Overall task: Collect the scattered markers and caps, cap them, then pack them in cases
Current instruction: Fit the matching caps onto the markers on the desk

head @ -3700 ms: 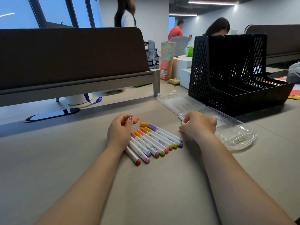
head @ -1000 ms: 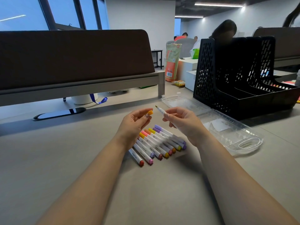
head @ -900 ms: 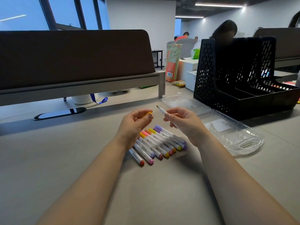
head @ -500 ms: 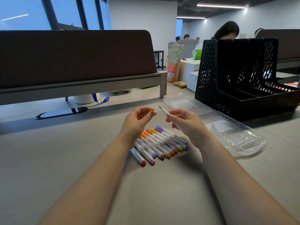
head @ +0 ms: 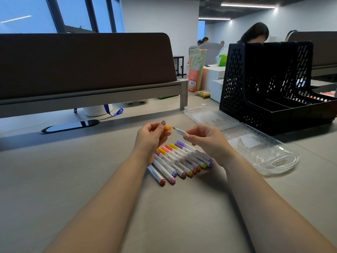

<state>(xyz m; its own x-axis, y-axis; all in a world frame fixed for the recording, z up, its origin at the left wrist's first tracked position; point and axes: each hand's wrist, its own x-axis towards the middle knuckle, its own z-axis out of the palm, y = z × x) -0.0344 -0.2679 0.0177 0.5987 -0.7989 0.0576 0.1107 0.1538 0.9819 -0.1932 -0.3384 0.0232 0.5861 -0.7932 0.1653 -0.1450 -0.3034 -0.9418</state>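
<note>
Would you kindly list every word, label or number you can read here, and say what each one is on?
"marker": printed on the white barrels of several capped markers lying in a row.
Smaller print on those barrels: too small to read.
Print and barcode on the orange bag in the background: too blurred to read.
The white slip in the clear case: nothing legible.

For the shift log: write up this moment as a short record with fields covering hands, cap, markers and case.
left hand: pinches orange cap
right hand: holds uncapped marker, tip pointing at the cap
cap and tip: close, not yet joined
capped markers: row lying side by side on table, under the hands
clear case: open, right of the row, no markers visible inside
black file rack: behind the case
</note>
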